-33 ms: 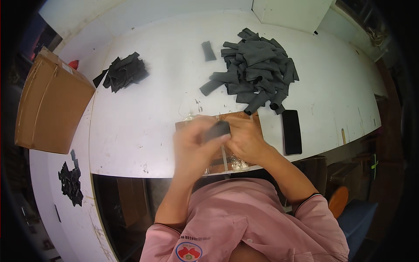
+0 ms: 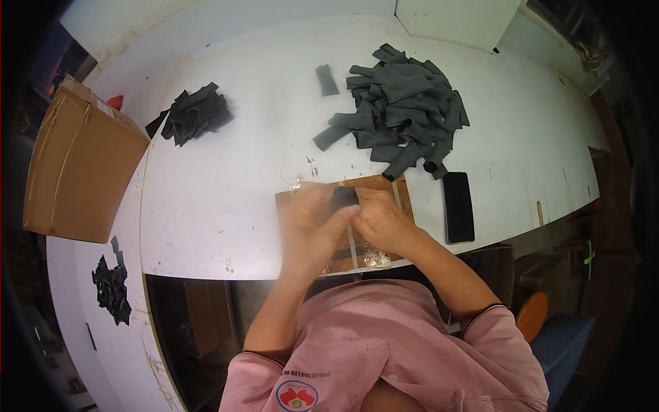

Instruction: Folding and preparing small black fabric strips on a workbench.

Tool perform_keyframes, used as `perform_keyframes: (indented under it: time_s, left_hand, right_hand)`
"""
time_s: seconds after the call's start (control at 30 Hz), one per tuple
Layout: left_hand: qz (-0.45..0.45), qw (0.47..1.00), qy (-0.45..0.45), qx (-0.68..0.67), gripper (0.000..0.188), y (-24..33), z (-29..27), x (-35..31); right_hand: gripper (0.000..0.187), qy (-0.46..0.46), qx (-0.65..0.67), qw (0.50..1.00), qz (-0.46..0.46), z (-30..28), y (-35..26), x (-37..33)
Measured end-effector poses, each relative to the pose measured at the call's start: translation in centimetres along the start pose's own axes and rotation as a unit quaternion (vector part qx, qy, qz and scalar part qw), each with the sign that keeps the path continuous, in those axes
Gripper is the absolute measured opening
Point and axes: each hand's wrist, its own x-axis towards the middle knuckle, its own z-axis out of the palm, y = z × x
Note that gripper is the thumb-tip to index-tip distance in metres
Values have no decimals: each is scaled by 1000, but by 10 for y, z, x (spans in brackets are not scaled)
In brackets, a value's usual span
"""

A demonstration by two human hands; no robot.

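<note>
Dark grey cloth (image 2: 345,198) was above the brown board (image 2: 405,195), held in the closed left hand (image 2: 310,218) with its thumb across it, the right hand (image 2: 383,218) curled against it, grip unclear, while a phone (image 2: 459,207) and grey pile (image 2: 412,93) lay beyond on the desk (image 2: 226,172).

A round blue-rimmed red emblem (image 2: 297,396) and a row of dark characters (image 2: 307,375) are borne by the pink cloth shirt (image 2: 364,323).
</note>
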Motion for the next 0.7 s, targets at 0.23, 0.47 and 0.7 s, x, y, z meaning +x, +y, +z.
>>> perform_keyframes:
  time_s: [0.23,0.47,0.7]
  left_hand:
    - [187,965,-32,179,13,3,-1,-1]
    - [65,998,0,-14,20,-1,3,-2]
    - [78,978,-31,-193,21,-16,-6,-3]
  right_hand:
    - [16,15,18,998,-52,-2,-5,-2]
    - [14,3,-29,1000,9,5,7,-3]
    - [16,-21,-45,999,20,2,1,-3]
